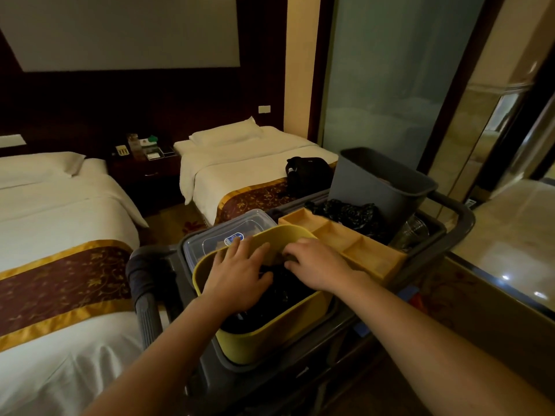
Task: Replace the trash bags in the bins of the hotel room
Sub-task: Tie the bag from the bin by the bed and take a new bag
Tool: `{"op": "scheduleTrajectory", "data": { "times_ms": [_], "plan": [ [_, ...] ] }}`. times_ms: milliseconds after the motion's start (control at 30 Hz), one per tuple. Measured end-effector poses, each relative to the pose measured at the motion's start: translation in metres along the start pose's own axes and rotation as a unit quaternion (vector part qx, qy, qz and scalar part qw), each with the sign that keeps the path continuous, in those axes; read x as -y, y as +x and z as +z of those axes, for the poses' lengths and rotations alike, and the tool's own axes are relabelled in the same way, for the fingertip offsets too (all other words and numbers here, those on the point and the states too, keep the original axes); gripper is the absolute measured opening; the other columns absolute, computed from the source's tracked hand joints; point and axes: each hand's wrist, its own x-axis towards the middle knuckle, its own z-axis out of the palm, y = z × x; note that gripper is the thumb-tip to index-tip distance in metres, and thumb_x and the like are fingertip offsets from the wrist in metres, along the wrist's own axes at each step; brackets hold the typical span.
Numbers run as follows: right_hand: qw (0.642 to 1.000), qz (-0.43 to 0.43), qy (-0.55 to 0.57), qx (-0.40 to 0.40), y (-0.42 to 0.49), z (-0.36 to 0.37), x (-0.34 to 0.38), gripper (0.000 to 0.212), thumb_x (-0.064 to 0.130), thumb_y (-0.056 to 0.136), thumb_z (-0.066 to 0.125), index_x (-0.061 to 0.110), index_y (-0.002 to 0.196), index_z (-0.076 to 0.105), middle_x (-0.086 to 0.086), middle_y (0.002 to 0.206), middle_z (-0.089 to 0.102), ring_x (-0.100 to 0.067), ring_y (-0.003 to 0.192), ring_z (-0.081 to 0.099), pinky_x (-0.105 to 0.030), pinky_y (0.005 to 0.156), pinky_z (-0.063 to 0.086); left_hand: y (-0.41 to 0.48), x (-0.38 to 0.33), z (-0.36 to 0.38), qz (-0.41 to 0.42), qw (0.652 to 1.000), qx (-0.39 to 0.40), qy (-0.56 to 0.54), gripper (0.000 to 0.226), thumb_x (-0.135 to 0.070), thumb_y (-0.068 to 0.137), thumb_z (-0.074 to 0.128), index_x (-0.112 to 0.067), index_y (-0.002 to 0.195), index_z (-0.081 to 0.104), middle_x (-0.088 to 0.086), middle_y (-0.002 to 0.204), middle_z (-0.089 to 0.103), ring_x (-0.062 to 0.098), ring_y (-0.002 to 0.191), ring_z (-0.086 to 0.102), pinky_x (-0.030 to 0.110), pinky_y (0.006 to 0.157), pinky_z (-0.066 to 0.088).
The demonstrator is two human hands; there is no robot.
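A yellow bin (270,334) stands tilted on the near end of a grey cart (459,217). A black trash bag (279,292) lies inside the bin. My left hand (237,274) reaches into the bin's mouth with fingers spread over the bag and the far rim. My right hand (318,262) curls over the bag at the bin's far right rim, fingertips tucked in. A grey bin (375,187) stands at the cart's far end. A crumpled black bag (348,214) lies on the cart beside the grey bin.
On the cart sit a clear lidded box (216,235), a wooden divided tray (354,244) and a clear cup (414,232). Two white beds (60,211) (240,163) flank a nightstand (144,166). A black backpack (309,172) rests on the far bed. A glass partition (390,85) stands right.
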Motion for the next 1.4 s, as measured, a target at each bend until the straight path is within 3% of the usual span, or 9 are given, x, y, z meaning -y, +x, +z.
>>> {"op": "scheduleTrajectory", "data": {
  "times_ms": [367,700,900,1133,1267,1400],
  "plan": [
    [0.996,-0.035,0.035,-0.077,-0.044,-0.026,-0.026,0.036,0.037,0.098,0.054,0.025,0.132,0.056,0.002,0.128,0.058,-0.019,0.115,0.054,-0.035,0.087,0.05,-0.018,-0.035,-0.006,-0.087,0.995,-0.055,0.016,0.067,-0.063,0.095,0.032,-0.038,0.153,0.008,0.004,0.165,0.004,0.031,0.152,-0.004,0.06,0.12,0.007],
    [0.992,-0.001,0.059,-0.11,-0.039,-0.042,-0.059,0.037,0.038,0.096,0.056,0.027,0.132,0.057,0.006,0.132,0.058,-0.015,0.12,0.054,-0.032,0.092,0.046,0.007,-0.047,-0.013,-0.079,0.995,-0.054,0.017,0.07,-0.066,0.094,0.029,-0.039,0.154,0.004,0.004,0.166,0.0,0.032,0.151,-0.007,0.063,0.119,0.006],
    [0.993,0.05,0.058,-0.091,-0.029,-0.05,-0.085,0.038,0.039,0.097,0.056,0.028,0.133,0.056,0.006,0.131,0.057,-0.016,0.119,0.055,-0.031,0.09,0.046,0.05,-0.076,-0.008,-0.029,0.999,-0.028,0.014,0.072,-0.066,0.094,0.03,-0.038,0.154,0.003,0.004,0.166,-0.003,0.032,0.151,-0.008,0.064,0.118,0.005],
    [0.989,0.092,0.044,-0.104,-0.016,-0.045,-0.146,0.036,0.043,0.095,0.056,0.033,0.13,0.057,0.01,0.123,0.058,-0.013,0.106,0.06,-0.027,0.076,0.047,0.094,-0.113,0.009,-0.027,0.999,-0.033,0.009,0.073,-0.069,0.093,0.026,-0.038,0.154,0.001,0.005,0.166,0.0,0.032,0.151,-0.007,0.064,0.119,0.004],
    [0.991,0.107,0.015,-0.083,-0.001,-0.04,-0.195,0.038,0.035,0.097,0.055,0.03,0.134,0.054,0.006,0.135,0.049,-0.017,0.109,0.061,-0.032,0.08,0.052,0.105,-0.128,0.026,-0.072,0.997,-0.01,0.011,0.076,-0.073,0.091,0.021,-0.038,0.154,-0.002,0.005,0.166,-0.005,0.032,0.151,-0.011,0.063,0.119,0.003],
    [0.996,0.08,-0.025,-0.019,0.022,-0.033,-0.235,0.049,0.029,0.097,0.055,0.03,0.145,0.044,0.004,0.156,0.029,-0.023,0.119,0.057,-0.041,0.086,0.055,0.108,-0.141,0.049,-0.144,0.989,0.025,-0.002,0.08,-0.076,0.088,0.021,-0.039,0.154,-0.004,0.002,0.165,-0.014,0.028,0.15,-0.017,0.063,0.119,0.001]
  ]
}}
